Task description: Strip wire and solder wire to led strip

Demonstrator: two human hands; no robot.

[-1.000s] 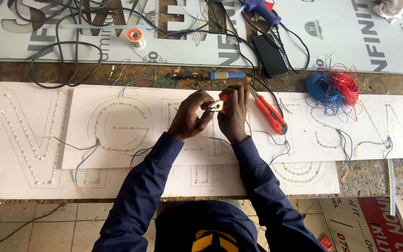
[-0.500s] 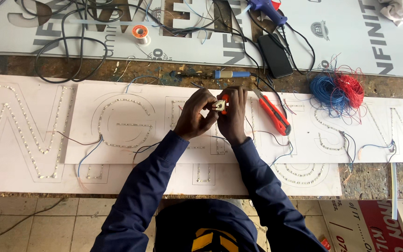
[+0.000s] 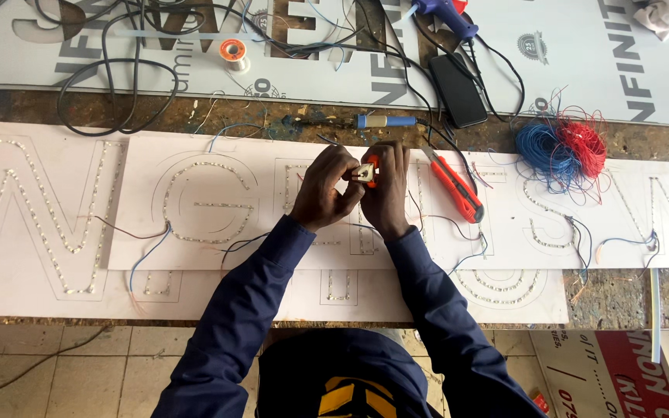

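Observation:
Both my hands meet over the middle of a white board (image 3: 195,248) that carries letter outlines made of small LED dots. My left hand (image 3: 325,192) and my right hand (image 3: 387,195) pinch a small white and orange object (image 3: 366,172) between their fingertips, just above the board. Dark blue sleeves cover both arms. A red utility knife (image 3: 455,186) lies on the board just right of my right hand. A soldering iron with a blue handle (image 3: 377,121) lies on the wooden bench beyond my hands.
Tangled blue wire (image 3: 543,149) and red wire (image 3: 584,147) sit at the right. A black phone (image 3: 458,91), a blue glue gun (image 3: 444,12), a solder spool (image 3: 231,52) and black cables (image 3: 118,93) lie on the far grey panel. Tiled floor lies below the bench edge.
My hands stay together on the small object with only slight finger movement. The view has shifted a little.

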